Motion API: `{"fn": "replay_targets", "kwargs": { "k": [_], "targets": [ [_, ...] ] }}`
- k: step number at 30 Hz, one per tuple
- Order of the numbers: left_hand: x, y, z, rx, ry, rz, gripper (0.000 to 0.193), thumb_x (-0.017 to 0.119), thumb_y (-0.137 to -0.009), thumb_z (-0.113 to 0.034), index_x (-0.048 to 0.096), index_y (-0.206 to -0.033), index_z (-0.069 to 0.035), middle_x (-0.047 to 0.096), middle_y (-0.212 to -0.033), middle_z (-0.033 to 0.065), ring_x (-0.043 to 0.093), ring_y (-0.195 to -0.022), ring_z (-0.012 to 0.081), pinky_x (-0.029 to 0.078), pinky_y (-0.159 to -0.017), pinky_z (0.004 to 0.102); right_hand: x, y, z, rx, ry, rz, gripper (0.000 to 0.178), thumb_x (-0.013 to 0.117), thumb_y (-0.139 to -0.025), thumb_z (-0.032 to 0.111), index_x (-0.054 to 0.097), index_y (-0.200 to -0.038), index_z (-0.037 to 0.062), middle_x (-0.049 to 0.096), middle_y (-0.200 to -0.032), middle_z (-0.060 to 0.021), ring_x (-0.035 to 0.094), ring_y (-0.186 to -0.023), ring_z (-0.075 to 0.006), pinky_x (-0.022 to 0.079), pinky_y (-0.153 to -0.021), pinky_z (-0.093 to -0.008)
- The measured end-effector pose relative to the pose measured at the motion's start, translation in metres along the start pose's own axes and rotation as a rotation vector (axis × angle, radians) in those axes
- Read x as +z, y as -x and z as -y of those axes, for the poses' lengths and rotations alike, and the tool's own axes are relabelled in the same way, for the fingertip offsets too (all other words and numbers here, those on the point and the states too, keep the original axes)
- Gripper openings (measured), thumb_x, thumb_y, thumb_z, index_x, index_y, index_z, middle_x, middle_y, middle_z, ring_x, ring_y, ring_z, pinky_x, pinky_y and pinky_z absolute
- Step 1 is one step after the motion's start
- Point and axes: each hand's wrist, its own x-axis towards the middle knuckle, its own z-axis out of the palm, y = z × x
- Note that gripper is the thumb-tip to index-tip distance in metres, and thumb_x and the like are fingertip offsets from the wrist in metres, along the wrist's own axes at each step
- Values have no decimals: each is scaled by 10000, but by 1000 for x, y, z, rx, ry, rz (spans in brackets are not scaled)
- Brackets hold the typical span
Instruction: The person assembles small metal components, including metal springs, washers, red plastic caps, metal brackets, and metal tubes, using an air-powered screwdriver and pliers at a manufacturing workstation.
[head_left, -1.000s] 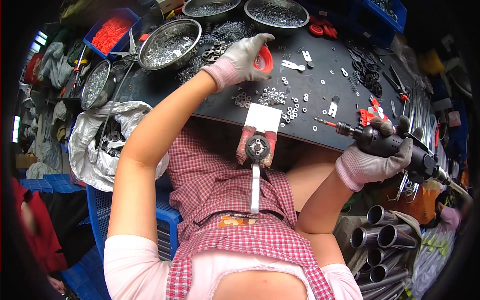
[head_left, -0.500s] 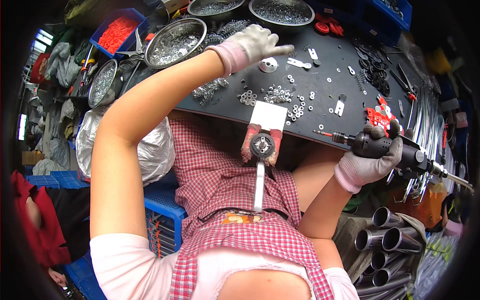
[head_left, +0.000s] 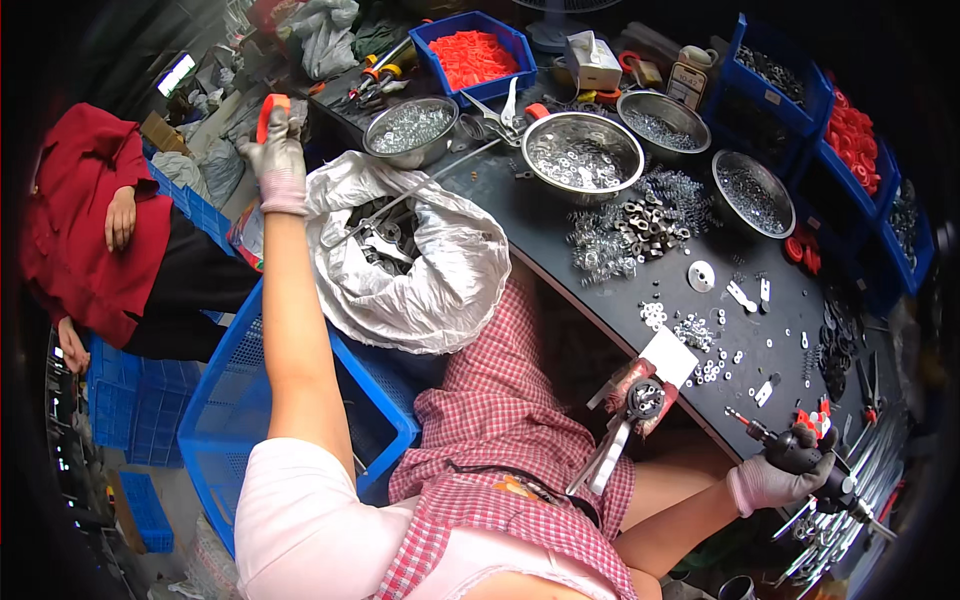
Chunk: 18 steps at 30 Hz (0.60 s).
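My left hand (head_left: 277, 168), in a whitish glove, is stretched out to the far left, beyond the white sack. Its fingers close around an orange-red loop-shaped piece (head_left: 270, 114) whose full form is hidden. In my gloved right hand (head_left: 778, 484) is a black power screwdriver (head_left: 795, 450), its bit pointing up and left over the table's near edge. Between the hands, a round black part (head_left: 645, 398) with a grey lever (head_left: 605, 455) sits in a worn red holder at the table edge, a white plate (head_left: 668, 358) beside it.
Steel bowls (head_left: 583, 155) of small metal parts, springs and washers (head_left: 710, 370) cover the dark table. A white sack (head_left: 450, 270) stands over a blue crate (head_left: 245, 380). Blue bins (head_left: 475, 52) line the back. A person in red (head_left: 100, 220) is at left. Metal rods (head_left: 850, 520) lie right.
My view has turned left. My left hand has swung from above the table to the far left and now has the orange-red loop. The right hand keeps the screwdriver near the table edge.
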Motion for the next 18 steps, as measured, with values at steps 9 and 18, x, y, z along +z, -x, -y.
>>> {"fn": "replay_targets", "kwargs": {
  "k": [9, 18],
  "targets": [
    [-97, -17, -77, 172, 97, -96, 896, 671, -792, 64, 97, -1419, -219, 550, -1002, 122, 584, -722, 205, 525, -611, 324, -30, -21, -9, 84, 49, 106, 430, 459, -889, 256, 540, -1224, 0, 629, -879, -210, 614, -777, -251, 503, -627, -291],
    [-101, -20, -72, 153, -197, -180, 805, 719, -802, -89, 165, -1383, -135, 535, -813, 78, 531, -577, 134, 451, -478, 258, -37, 5, 4, -374, 507, 220, 433, 521, -862, 357, 594, -1158, 49, 620, -879, -182, 600, -734, -253, 502, -597, -351]
  ]
}}
